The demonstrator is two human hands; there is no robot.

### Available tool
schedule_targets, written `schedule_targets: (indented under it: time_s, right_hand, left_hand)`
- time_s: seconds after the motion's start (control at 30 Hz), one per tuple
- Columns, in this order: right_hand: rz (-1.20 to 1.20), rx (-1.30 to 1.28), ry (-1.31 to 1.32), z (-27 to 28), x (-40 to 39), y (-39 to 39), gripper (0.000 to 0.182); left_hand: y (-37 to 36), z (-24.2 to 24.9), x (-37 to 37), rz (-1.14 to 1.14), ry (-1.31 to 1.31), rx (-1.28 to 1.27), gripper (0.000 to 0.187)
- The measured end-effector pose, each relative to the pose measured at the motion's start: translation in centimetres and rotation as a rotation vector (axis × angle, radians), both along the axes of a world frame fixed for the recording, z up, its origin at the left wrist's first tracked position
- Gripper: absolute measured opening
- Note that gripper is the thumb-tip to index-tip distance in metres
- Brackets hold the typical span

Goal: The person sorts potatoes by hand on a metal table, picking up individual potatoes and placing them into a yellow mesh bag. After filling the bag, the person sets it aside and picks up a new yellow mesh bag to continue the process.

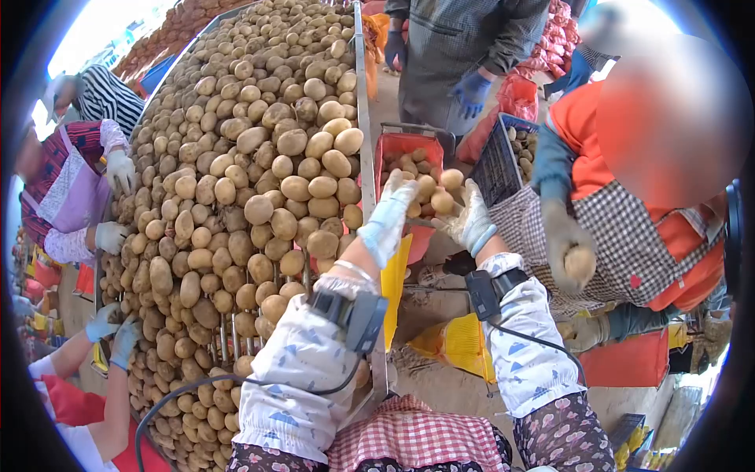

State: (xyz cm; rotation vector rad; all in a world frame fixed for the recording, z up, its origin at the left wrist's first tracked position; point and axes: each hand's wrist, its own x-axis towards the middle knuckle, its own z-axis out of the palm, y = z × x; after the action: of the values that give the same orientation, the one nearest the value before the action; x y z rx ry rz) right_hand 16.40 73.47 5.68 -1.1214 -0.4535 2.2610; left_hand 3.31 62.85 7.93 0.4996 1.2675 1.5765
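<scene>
My left hand, in a pale blue-and-white glove, reaches over the near left rim of a red-lined basket, fingers stretched out. Across from it, my right hand has its gloved fingers spread, palm turned inward. Several potatoes show between my hands, over the basket's near end, close to the fingertips. More potatoes lie inside the basket. A yellow mesh bag hangs below my left wrist, and another yellow bag is beneath my right forearm.
A long sorting table heaped with potatoes runs along my left, with metal rollers showing. Gloved co-workers stand along its far side. Ahead stands a person in grey with a blue glove. A co-worker at right holds a potato beside a dark crate.
</scene>
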Motion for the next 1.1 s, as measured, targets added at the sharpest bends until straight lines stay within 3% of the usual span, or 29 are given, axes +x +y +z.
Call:
schedule_targets:
  time_s: [0.07, 0.1, 0.17, 0.23, 0.3, 0.37, 0.4, 0.43, 0.5, 0.57, 0.6, 0.63, 0.73, 0.77, 0.87, 0.97, 1.03, 1.1]
  right_hand:
    - [0.098, 0.222, -0.168, -3.1, 0.8, 1.0, 0.067]
    - [0.108, 0.213, -0.167, -4.6, 1.5, 0.8, 0.067]
    - [0.107, 0.294, -0.332, -7.5, 3.7, -1.1, 0.064]
    - [0.081, 0.369, -0.496, -10.2, 6.8, -3.4, 0.054]
    - [0.045, 0.685, -0.563, -12.6, 9.6, -6.4, 0.046]
    - [0.033, 1.078, -0.556, -13.7, 10.6, -8.4, 0.043]
    - [0.045, 1.139, -0.58, -8.6, 8.4, -12.7, 0.043]
    - [0.07, 1.14, -0.563, -6.6, 7.0, -15.1, 0.043]
    - [0.338, 1.703, -0.587, -3.4, 5.6, -19.1, 0.053]
    - [0.54, 1.896, -0.532, 1.0, 2.5, -25.0, 0.068]
    - [0.602, 1.951, -0.529, 1.3, 1.7, -27.7, 0.071]
    - [0.657, 2.006, -0.527, 1.0, 0.9, -30.5, 0.074]
    - [1.117, 2.172, -0.697, 0.6, 0.7, -38.0, 0.078]
    - [1.126, 2.17, -0.562, 0.7, 0.8, -39.9, 0.076]
    - [1.119, 2.221, -0.545, 1.9, 1.0, -44.5, 0.069]
    - [0.844, 2.261, -0.27, 2.4, -1.1, -45.8, 0.057]
    - [0.638, 2.284, -0.414, 2.6, -4.0, -46.5, 0.057]
    - [0.752, 2.327, -0.494, 1.1, -6.8, -45.9, 0.058]
  left_hand:
    - [-3.1, 1.1, -1.4, 0.028, -0.081, 0.207, 0.062]
    - [-5.3, 1.5, -2.4, 0.032, -0.172, 0.29, 0.058]
    - [-10.7, 3.0, -4.5, 0.099, -0.095, 0.355, 0.054]
    - [-16.1, 3.5, -6.8, 0.284, 0.066, 0.253, 0.054]
    - [-22.4, 2.9, -9.2, 0.503, 0.117, 0.234, 0.056]
    - [-29.0, 2.3, -10.0, 0.7, 0.377, 0.161, 0.059]
    - [-32.4, 1.6, -10.0, 0.73, 0.384, 0.135, 0.059]
    - [-35.5, 1.1, -9.7, 0.73, 0.63, -0.041, 0.058]
    - [-41.1, 0.1, -7.7, 0.675, 1.089, -0.4, 0.057]
    - [-46.6, -1.4, -3.6, 0.524, 1.533, -0.777, 0.065]
    - [-48.8, -0.8, -0.6, 0.373, 1.482, -1.009, 0.076]
    - [-51.8, -1.2, 1.5, 0.258, 1.555, -1.048, 0.082]
    - [-58.8, -2.7, 4.9, 0.169, 1.535, -1.169, 0.086]
    - [-60.0, -2.7, 5.1, 0.16, 1.534, -1.124, 0.087]
    - [-61.3, -3.3, 3.8, 0.154, 1.519, -1.015, 0.09]
    - [-61.4, -4.0, -0.2, 0.263, 1.619, -0.843, 0.092]
    - [-60.8, -2.8, -3.8, 0.303, 1.586, -0.971, 0.084]
    - [-60.1, -4.4, -7.1, 0.506, 1.657, -0.844, 0.086]
